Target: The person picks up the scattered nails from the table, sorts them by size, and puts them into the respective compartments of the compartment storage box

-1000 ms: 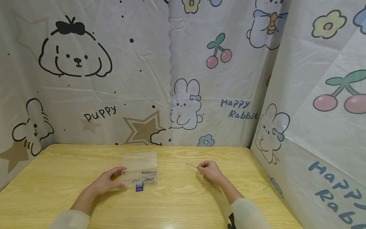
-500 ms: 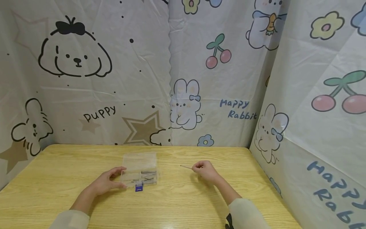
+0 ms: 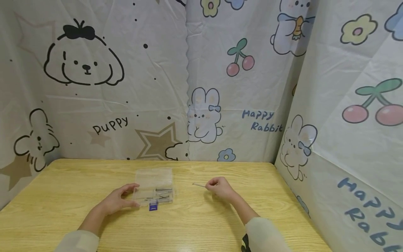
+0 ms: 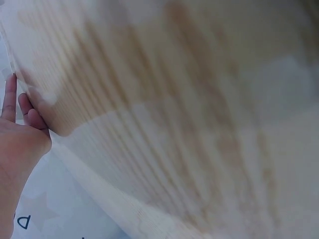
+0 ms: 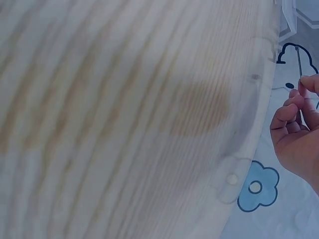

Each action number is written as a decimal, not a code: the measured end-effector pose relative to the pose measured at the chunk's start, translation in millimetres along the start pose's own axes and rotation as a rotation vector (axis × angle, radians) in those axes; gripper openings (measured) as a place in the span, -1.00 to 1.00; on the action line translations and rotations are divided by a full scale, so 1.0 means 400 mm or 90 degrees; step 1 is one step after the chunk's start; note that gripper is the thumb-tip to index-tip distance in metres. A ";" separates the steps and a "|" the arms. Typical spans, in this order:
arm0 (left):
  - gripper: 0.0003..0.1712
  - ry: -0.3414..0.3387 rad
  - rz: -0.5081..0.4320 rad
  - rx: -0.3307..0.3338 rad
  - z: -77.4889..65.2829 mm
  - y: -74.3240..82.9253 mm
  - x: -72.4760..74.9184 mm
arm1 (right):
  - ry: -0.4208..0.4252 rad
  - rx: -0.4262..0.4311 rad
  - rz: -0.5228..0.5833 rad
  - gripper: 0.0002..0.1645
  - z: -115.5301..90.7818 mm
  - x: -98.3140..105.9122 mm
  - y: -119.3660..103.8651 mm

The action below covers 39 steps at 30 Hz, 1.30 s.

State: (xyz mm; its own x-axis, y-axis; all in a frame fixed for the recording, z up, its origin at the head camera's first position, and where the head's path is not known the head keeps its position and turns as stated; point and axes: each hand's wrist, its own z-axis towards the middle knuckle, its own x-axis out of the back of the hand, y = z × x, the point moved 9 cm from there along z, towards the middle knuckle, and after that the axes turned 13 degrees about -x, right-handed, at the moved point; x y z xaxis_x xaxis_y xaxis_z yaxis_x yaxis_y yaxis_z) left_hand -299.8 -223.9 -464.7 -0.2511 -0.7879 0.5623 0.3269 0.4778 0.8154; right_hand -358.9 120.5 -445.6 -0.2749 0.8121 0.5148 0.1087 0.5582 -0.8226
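A clear plastic storage box (image 3: 154, 179) with its lid laid back and a blue latch (image 3: 153, 205) at the front stands left of the table's middle. Several dark, thin nails (image 3: 163, 189) lie in its right-hand compartments. My left hand (image 3: 114, 199) holds the box at its left side, thumb near the front corner and fingers farther back. To the right of the box, my right hand (image 3: 221, 188) pinches a thin metal nail (image 3: 198, 184) between thumb and fingertips. The nail's headed end points left toward the box; the right wrist view also shows this nail (image 5: 299, 62) above the fingers.
The wooden table (image 3: 176, 227) runs back to a printed cloth (image 3: 157, 77) hung behind it. More cloth (image 3: 346, 157) closes off the right side, and the left side is also curtained.
My right hand has moved left toward the box, carrying the nail, which has swung round to point more levelly left. The left hand and the box have stayed in place.
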 end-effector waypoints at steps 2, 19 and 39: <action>-0.14 -0.001 0.002 0.001 0.000 -0.002 -0.001 | -0.004 -0.002 -0.005 -0.78 0.003 -0.009 -0.003; -0.12 0.005 0.002 0.011 -0.001 -0.001 -0.001 | -0.020 0.024 -0.046 -0.80 0.007 -0.061 -0.080; -0.12 0.005 0.011 0.015 0.001 0.006 0.000 | -0.056 0.063 -0.040 -0.79 0.020 -0.141 -0.146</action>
State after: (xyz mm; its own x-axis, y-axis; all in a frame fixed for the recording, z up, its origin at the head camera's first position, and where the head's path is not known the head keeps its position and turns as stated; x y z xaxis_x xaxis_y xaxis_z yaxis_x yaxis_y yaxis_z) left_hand -299.3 -222.7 -462.6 -0.2383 -0.7827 0.5749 0.3100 0.4997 0.8088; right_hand -357.2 40.7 -428.5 -0.3609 0.7555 0.5467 -0.0055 0.5845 -0.8114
